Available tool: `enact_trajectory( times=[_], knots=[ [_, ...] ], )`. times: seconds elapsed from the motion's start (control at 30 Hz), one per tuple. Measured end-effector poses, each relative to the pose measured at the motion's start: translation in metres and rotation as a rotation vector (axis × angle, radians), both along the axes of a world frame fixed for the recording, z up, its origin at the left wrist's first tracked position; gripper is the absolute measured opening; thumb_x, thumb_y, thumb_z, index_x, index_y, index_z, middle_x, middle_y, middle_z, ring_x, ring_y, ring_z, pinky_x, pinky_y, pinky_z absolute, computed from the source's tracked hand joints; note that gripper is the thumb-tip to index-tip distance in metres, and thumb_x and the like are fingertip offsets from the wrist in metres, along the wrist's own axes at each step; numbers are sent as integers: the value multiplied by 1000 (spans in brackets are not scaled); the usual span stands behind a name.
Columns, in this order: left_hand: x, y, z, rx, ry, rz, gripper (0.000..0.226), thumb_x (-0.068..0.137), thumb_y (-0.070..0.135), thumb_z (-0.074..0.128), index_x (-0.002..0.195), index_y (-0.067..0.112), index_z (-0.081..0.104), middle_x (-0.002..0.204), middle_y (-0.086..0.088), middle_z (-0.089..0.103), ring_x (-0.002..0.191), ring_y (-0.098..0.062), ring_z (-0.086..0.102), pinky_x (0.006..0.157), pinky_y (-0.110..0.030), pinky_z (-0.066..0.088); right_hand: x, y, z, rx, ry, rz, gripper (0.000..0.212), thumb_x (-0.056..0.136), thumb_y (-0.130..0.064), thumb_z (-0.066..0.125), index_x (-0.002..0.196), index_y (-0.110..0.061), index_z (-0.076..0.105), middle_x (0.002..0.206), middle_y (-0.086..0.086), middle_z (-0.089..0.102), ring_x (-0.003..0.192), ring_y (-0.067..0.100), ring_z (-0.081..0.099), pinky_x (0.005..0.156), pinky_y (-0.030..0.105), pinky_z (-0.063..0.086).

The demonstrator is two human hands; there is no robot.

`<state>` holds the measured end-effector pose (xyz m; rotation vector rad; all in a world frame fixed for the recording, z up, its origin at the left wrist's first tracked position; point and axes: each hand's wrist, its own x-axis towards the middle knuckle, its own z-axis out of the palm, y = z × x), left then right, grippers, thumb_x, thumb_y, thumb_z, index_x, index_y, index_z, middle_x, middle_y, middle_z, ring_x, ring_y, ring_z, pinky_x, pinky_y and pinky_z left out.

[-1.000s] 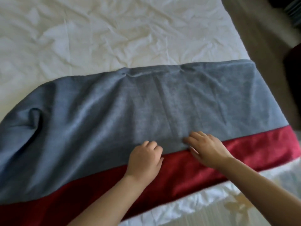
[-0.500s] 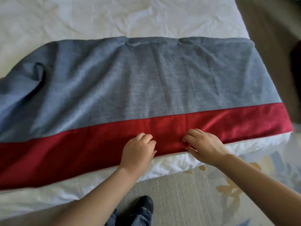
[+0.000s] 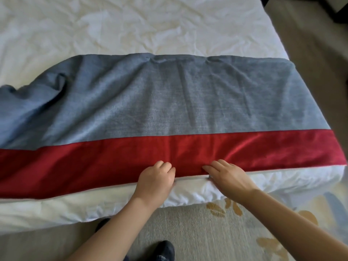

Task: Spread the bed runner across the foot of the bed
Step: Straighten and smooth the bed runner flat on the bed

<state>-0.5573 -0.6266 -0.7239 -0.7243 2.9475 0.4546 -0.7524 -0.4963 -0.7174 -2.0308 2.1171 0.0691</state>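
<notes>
Leaning in at the foot of the wide bed with the wrinkled white sheet (image 3: 131, 25). Gripping the near hem of the long grey-blue woven bed runner (image 3: 188, 102) with the left hand (image 3: 155, 178): knuckles up, fingers curled down onto the cloth. Pinching that same hem a little to the right with the right hand (image 3: 228, 176): fingers bent over the top, thumb tucked in at the edge. Both hands close together but not touching, both on the broad red velvety band (image 3: 263, 147) along the runner's near side.

And the bed runner itself: across the foot of the bed, red band nearest, grey-blue field beyond. Flat and fairly smooth on the right, reaching the bed's right edge. Rumpled on the left, bunched into deep folds and running out of view. A strip of white sheet bare between the hem and the mattress edge.

Down below, a pale beige rug with yellow and blue flower shapes (image 3: 188, 232), and a dark shoe (image 3: 165, 248) between the two bare forearms.
</notes>
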Motion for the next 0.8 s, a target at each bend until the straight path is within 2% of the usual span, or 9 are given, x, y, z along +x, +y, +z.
enact_trajectory(
  times=[0.07, 0.13, 0.2, 0.3, 0.43, 0.53, 0.63, 0.8],
  knots=[
    [-1, 3, 3, -51, -47, 7, 32, 31, 3, 87, 49, 16, 64, 51, 5, 54, 47, -14, 54, 33, -17, 37, 3, -4, -2, -36, 22, -29, 42, 50, 2, 85, 89, -10, 75, 71, 0, 66, 58, 18, 62, 41, 28, 50],
    [-5, 3, 7, -59, -47, 28, 38, 21, -3, 83, 41, 15, 56, 43, 3, 48, 39, -15, 49, 32, -15, 30, 4, -11, -2, -42, 51, -37, 35, 40, 5, 84, 67, -15, 73, 60, -3, 61, 50, 16, 58, 35, 24, 45],
    [-5, 3, 9, -47, -18, 45, 38, 20, -4, 84, 40, 14, 57, 42, 3, 48, 39, -15, 48, 31, -16, 31, 2, -12, 1, -68, 51, -45, 31, 40, 4, 84, 56, -15, 67, 55, -4, 58, 47, 15, 55, 34, 24, 43],
    [4, 10, 4, -15, 37, 8, 38, 23, -7, 82, 42, 13, 56, 44, 2, 47, 40, -15, 47, 32, -20, 31, 2, 5, 3, -124, -63, -18, 31, 41, 4, 84, 53, -13, 62, 54, -1, 54, 46, 18, 52, 37, 25, 43],
    [7, 25, -3, -6, -26, 0, 45, 18, -6, 82, 42, 15, 51, 45, 4, 46, 39, -13, 45, 35, -17, 27, 8, 26, -1, -44, -85, 42, 29, 42, -2, 85, 61, -16, 67, 59, -4, 58, 51, 16, 56, 41, 24, 46],
    [3, 27, -6, -26, 3, 54, 37, 31, -7, 81, 48, 14, 56, 49, 3, 50, 42, -15, 48, 33, -22, 36, 2, 25, -4, -38, -84, -11, 28, 51, -7, 82, 74, -18, 72, 68, -5, 62, 58, 16, 59, 45, 27, 50],
    [6, 26, -6, -47, 19, 40, 31, 41, -5, 79, 54, 15, 58, 53, 3, 51, 45, -16, 48, 35, -27, 40, -11, 29, -1, -25, -61, -82, 32, 52, -5, 77, 80, -18, 70, 73, -4, 62, 65, 19, 60, 50, 32, 52],
    [5, 26, -4, -5, 22, 52, 18, 56, 8, 78, 60, 16, 62, 58, 4, 55, 50, -16, 52, 38, -30, 44, -55, 49, 9, 58, 70, -286, 28, 63, -9, 75, 90, -15, 69, 83, 0, 63, 78, 22, 60, 66, 34, 53]
  ],
)
